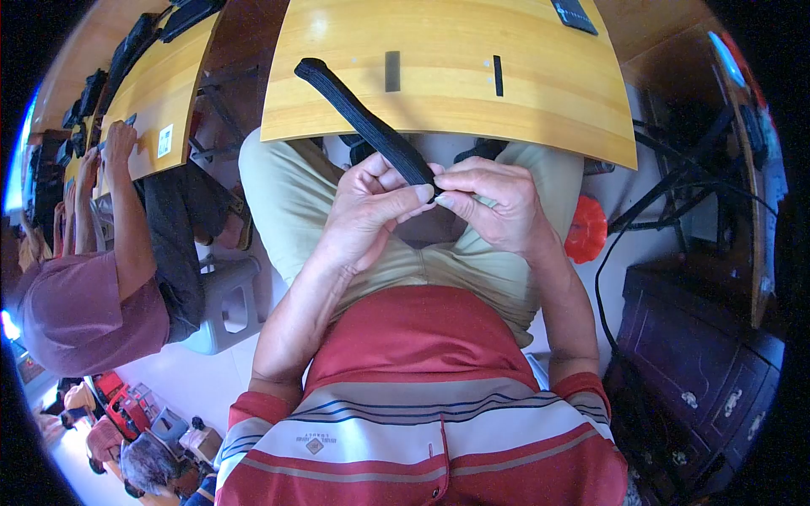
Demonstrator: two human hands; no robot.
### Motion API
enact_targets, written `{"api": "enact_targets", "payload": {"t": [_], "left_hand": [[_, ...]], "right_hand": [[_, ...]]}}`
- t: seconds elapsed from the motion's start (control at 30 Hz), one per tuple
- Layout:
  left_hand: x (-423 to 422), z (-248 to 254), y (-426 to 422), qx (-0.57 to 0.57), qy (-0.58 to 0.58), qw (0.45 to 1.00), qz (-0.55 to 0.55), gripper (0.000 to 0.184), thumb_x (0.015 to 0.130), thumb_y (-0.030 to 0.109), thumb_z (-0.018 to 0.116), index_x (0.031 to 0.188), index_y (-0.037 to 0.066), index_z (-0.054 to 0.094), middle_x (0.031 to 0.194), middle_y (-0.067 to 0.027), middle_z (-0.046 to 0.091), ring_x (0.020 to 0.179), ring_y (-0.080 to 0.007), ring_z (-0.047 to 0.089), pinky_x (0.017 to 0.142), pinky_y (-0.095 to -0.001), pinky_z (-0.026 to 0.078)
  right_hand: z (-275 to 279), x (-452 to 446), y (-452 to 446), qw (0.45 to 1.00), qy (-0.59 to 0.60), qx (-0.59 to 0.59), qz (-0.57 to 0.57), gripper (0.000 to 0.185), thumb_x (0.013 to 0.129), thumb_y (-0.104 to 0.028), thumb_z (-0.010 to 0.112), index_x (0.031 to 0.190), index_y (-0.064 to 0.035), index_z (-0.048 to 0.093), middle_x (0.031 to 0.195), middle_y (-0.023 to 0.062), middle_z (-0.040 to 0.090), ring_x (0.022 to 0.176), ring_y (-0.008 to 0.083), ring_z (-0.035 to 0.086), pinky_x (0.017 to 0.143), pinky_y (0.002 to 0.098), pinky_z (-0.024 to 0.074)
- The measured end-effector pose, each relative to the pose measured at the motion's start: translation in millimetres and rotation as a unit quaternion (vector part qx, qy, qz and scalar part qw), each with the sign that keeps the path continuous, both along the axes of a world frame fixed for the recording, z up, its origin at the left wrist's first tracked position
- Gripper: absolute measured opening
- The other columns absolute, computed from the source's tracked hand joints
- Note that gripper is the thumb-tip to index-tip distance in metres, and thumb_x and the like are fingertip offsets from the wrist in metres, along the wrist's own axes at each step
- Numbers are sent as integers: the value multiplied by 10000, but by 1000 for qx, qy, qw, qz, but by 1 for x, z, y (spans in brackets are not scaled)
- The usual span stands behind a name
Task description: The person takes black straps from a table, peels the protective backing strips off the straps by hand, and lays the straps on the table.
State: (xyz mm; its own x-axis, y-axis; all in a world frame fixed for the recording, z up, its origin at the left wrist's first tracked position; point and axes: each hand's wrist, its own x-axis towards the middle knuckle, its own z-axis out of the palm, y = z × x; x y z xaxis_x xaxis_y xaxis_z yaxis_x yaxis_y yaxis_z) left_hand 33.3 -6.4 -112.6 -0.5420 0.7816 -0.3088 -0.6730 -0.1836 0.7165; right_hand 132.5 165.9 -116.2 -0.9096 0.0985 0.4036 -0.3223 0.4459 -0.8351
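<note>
Far left, a co-worker [93, 295] is near a gray stool [224, 305]. The black ribbed tube [363, 122] slants across the near edge of my table [456, 29]. My left grip [369, 207] clasps the tube's lower end, thumb on top. The table bears 2 dark strips [392, 71]. My right grip [499, 207] pinches the tube's tip. Beside my right leg is a red object [585, 229].

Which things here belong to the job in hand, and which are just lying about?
In the job, by the look of it:
- black ribbed piece
- left hand and right hand, both at its near end

Apparently lying about:
- dark strip and black strip on the table (use unclear)
- red item
- drawers
</note>
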Motion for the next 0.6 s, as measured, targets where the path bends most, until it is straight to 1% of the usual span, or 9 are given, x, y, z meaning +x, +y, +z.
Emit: {"api": "enact_targets", "payload": {"t": [0.6], "left_hand": [[-3, -4, -2, 10, -17, 1000, -4, 247, 833, -27, 678, 1069, 33, 634, 1044, -94, 687, 935, -140, 661, 842, -288, 556]], "right_hand": [[-4, -2, 0, 1000, 4, -6, -3, 157, 792, -11, 710, 943, 22, 682, 904, 151, 690, 826, 259, 696, 714, 326, 556]]}}
